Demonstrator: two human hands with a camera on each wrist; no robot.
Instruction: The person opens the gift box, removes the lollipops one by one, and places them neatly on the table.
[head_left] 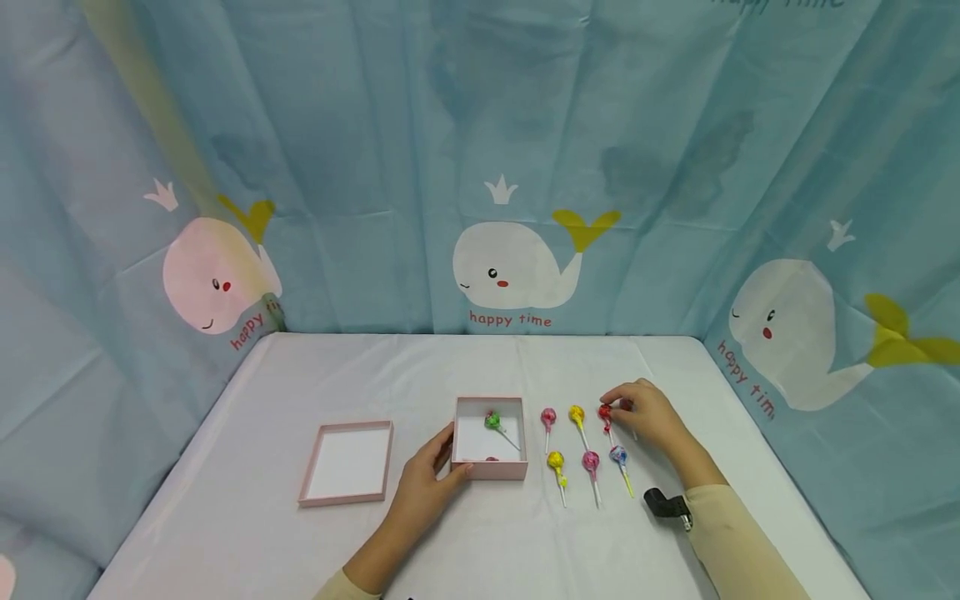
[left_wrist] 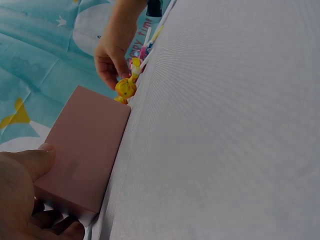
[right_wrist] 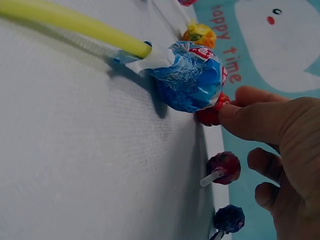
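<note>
My left hand (head_left: 422, 483) grips the near left corner of an open pink box (head_left: 491, 472), thumb on its front wall and fingers along its left side. Inside the box lies a green-wrapped lollipop (head_left: 492, 420), and a bit of a pink one (head_left: 491, 458) shows behind the front wall. Over in the back row of lollipops, my right hand (head_left: 651, 414) pinches the head of a red lollipop (head_left: 604, 411) between thumb and forefinger. In the right wrist view, a blue lollipop (right_wrist: 187, 77) lies nearer the camera and partly covers the red one. A dark red lollipop (right_wrist: 226, 167) sits below the fingers.
Left of the box lies its pink-rimmed lid (head_left: 351, 462). Between box and right hand, pink (head_left: 549, 415) and yellow (head_left: 555, 460) lollipops lie in two rows. A black device (head_left: 666, 504) sits by the right sleeve. A whale-print curtain (head_left: 360, 250) surrounds the white table (head_left: 247, 467).
</note>
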